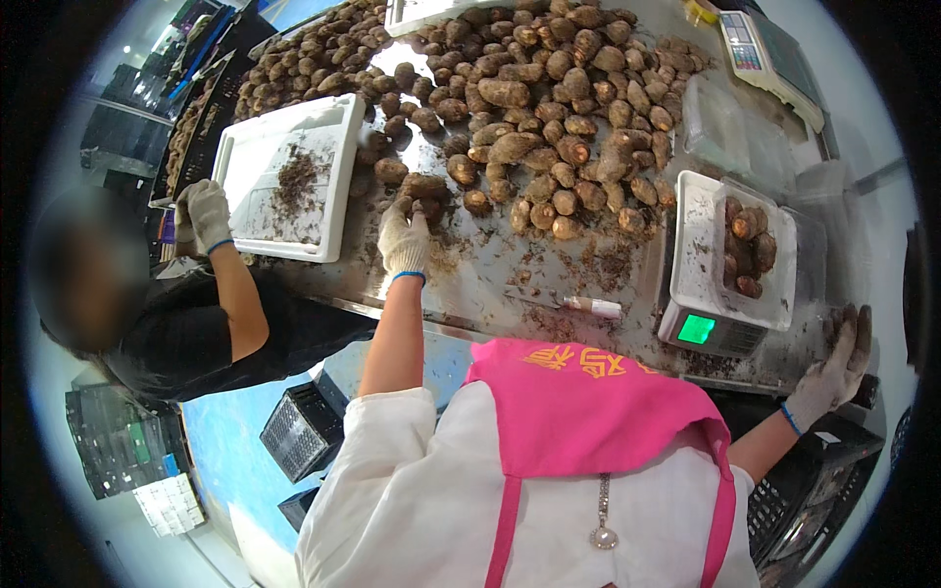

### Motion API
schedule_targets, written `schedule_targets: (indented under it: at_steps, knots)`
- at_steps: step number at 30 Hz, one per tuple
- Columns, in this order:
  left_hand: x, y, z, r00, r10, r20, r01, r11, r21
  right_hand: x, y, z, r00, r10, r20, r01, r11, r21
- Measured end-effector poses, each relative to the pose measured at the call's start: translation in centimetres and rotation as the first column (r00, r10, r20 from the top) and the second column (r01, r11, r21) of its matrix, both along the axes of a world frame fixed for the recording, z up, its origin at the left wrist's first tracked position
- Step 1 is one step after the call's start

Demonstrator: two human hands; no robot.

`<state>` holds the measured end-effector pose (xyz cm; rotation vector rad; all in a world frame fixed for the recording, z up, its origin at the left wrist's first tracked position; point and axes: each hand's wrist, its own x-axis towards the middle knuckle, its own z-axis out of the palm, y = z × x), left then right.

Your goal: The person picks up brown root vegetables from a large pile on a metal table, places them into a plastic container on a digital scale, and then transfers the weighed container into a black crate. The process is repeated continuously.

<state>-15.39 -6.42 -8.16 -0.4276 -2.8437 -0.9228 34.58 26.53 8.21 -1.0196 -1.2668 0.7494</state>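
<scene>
My left hand (404, 239), in a knitted glove with a blue cuff edge, reaches onto the metal table, its fingertips against a brown taro corm (425, 187); whether they grip it I cannot tell. On the far right, my gloved right hand (832, 371) is spread at the table's edge with nothing seen in it. Between the hands, a knife (592, 306) with a pale handle lies near the front edge. A white digital scale (684, 257) with a lit green display carries a clear plastic box (783, 220) with several taro corms (750, 224) inside.
A large heap of taro corms (544, 110) covers the back. A white tray (345, 184) with loose dirt stands left, beside a co-worker's gloved hand (206, 209). Clear plastic containers (724, 128) and a second scale (779, 62) are at the back right. Black crates (305, 430) stand below.
</scene>
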Motion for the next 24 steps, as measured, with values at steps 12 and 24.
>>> schedule_targets:
  at_steps: [12, 24]
  knots:
    - [-5.2, -2.5, 0.8, 0.976, 0.197, 0.094, -0.171, 0.958, -0.231, 0.6, 0.9, -0.7, 0.999, -0.036, -0.002, 0.036, 0.996, -0.086]
    - [-2.5, -0.8, 2.1, 0.978, 0.208, -0.017, -0.207, 0.958, -0.2, 0.5, -0.1, -1.2, 0.996, 0.093, -0.013, -0.093, 0.995, -0.026]
